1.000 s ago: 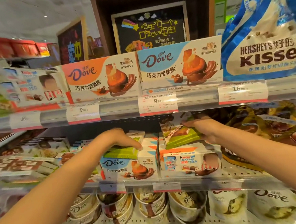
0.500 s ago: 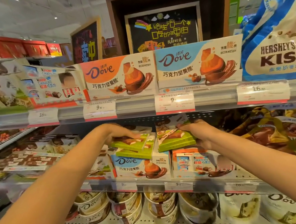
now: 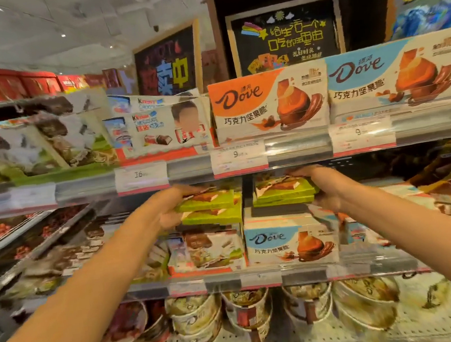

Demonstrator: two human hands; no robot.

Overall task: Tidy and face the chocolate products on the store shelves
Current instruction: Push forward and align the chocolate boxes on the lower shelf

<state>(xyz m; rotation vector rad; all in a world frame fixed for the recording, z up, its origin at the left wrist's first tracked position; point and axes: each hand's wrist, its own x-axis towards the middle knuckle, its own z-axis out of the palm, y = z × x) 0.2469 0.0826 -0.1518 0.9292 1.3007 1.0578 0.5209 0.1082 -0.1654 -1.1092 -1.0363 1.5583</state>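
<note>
under the upper shelf lip, the left hand (image 3: 167, 212) and right hand (image 3: 328, 188) each grip thin green chocolate boxes (image 3: 211, 205), probably light, stiff cardboard best held by the edges.

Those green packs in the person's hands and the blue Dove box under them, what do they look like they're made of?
The green packs in the left hand and those in the right hand look like thin printed cardboard: flat faces, crisp straight edges, though blur leaves the finish unclear. The Dove box also looks like printed cardboard, with square corners and a slightly glossy face.
</note>
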